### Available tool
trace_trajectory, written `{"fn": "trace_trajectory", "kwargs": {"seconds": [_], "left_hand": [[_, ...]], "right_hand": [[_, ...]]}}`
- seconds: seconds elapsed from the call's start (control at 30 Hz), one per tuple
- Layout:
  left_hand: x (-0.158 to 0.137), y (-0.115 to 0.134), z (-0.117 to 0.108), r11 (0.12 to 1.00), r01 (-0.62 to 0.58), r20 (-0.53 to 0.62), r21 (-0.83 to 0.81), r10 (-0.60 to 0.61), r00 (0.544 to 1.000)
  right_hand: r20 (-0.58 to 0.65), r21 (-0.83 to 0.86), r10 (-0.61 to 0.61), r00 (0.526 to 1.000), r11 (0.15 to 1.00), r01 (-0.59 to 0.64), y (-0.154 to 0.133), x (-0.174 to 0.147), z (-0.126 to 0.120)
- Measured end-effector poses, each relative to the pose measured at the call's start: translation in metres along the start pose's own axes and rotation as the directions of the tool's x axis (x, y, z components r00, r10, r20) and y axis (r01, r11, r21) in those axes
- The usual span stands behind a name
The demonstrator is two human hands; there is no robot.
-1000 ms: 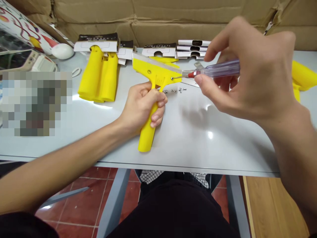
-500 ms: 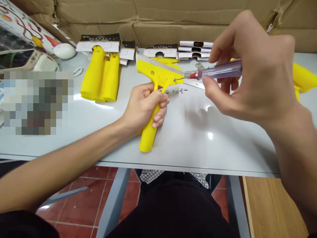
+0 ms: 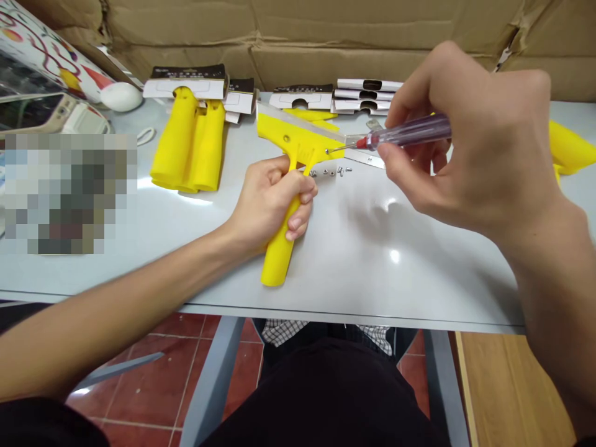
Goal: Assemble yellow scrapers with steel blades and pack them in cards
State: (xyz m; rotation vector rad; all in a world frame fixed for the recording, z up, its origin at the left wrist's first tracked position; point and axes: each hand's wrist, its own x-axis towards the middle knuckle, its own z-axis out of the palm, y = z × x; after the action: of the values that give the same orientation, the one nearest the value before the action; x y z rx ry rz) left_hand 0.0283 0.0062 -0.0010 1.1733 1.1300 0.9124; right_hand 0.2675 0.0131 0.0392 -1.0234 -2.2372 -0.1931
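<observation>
My left hand is wrapped round the handle of a yellow scraper, whose wide head points away from me and carries a metal blade along its far edge. In my right hand is a screwdriver with a clear purple handle, pinched between thumb and fingers. Its tip meets a small screw at the right of the scraper's head. To the left, the head has a round hole. Several loose screws lie on the table just beyond my left hand.
Yellow handles stand at the back left by printed cardboard sleeves. More sleeves are stacked at the back, with a metal blade before them. Another yellow piece lies at right. A cardboard wall bounds the table.
My right hand has dipped slightly and shifted a little left, with the screwdriver tilting a bit more. The scraper and my left hand have stayed in place.
</observation>
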Motion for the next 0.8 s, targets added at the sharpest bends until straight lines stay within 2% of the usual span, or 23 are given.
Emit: {"fn": "trace_trajectory", "kwargs": {"seconds": [0.2, 0.43, 0.6, 0.67, 0.8], "left_hand": [[0.0000, 0.0007, 0.0008, 1.000, -0.008, 0.018, -0.017, 0.008, 1.000], [0.0001, 0.0009, 0.0018, 1.000, -0.011, 0.018, -0.013, 0.011, 1.000], [0.0000, 0.0000, 0.0014, 1.000, -0.009, 0.017, 0.019, 0.009, 1.000], [-0.0001, -0.0003, 0.0011, 1.000, -0.012, 0.022, 0.020, 0.012, 1.000], [0.0000, 0.0006, 0.0007, 1.000, -0.001, 0.020, 0.016, 0.001, 1.000]], "right_hand": [[0.009, -0.213, 0.110, 0.994, 0.971, -0.105, 0.0002, 0.0012, 0.0006], [0.105, -0.058, 0.057, 0.993, 0.997, -0.051, -0.0016, 0.0014, -0.0076], [0.063, -0.211, 0.102, 0.993, 0.974, -0.086, -0.0003, 0.0023, -0.0048], [0.066, -0.218, 0.103, 0.993, 0.972, -0.086, 0.0003, 0.0027, -0.0041], [0.073, -0.053, 0.035, 0.997, 0.998, -0.031, -0.0003, 0.0030, -0.0057]]}}
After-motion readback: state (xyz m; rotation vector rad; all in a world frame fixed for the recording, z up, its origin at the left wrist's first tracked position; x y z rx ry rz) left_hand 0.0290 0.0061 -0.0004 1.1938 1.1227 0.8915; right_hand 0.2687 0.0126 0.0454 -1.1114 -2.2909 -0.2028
